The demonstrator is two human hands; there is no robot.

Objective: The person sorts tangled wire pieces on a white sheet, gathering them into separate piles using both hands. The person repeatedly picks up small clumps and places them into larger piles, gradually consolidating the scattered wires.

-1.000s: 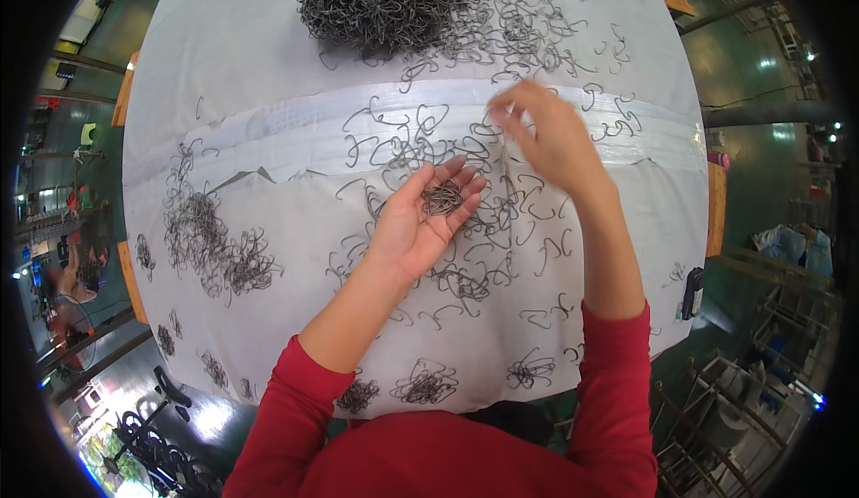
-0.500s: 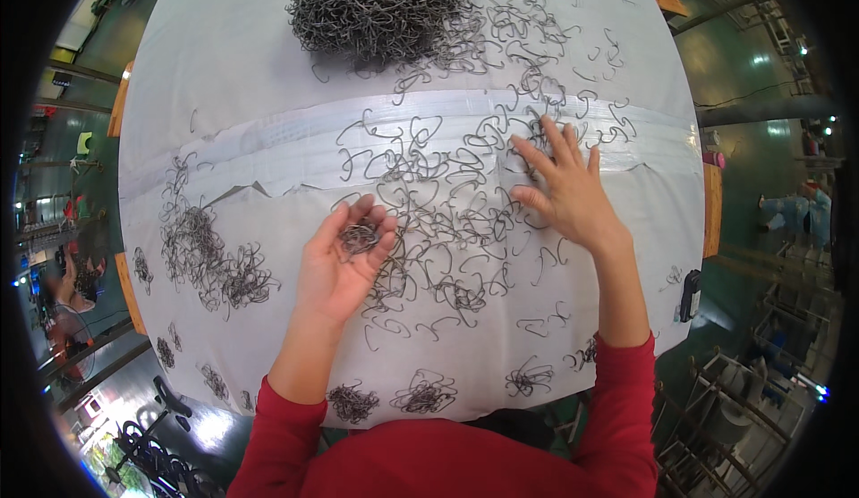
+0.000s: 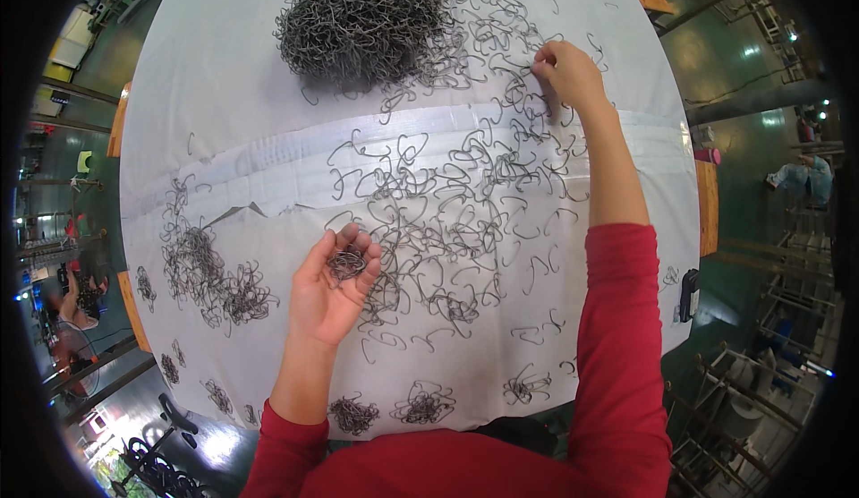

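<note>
Palm up and fingers curled, my left hand (image 3: 329, 285) cups a small clump of dark wire hooks (image 3: 346, 263) above the near middle of the table. My right hand (image 3: 573, 73) reaches to the far right part of the scatter. Its thumb and fingers are pinched together at the cloth, and what lies between the tips is too small to make out. Loose S-shaped wire hooks (image 3: 474, 171) spread over the table's middle between and beyond my hands. Beyond them, at the far side, stands a big tangled heap of the same hooks (image 3: 362, 24).
A white cloth (image 3: 242, 131) covers the table, with a clear tape band and small tears across it. Looser piles of hooks (image 3: 201, 261) lie on the left, and small bunches (image 3: 425, 401) line the near edge. A black device (image 3: 689, 295) sits at the right edge.
My right hand has moved farther away across the table, and its spread fingers have closed into a pinch. My left hand still cups its hooks, slightly lower in the view.
</note>
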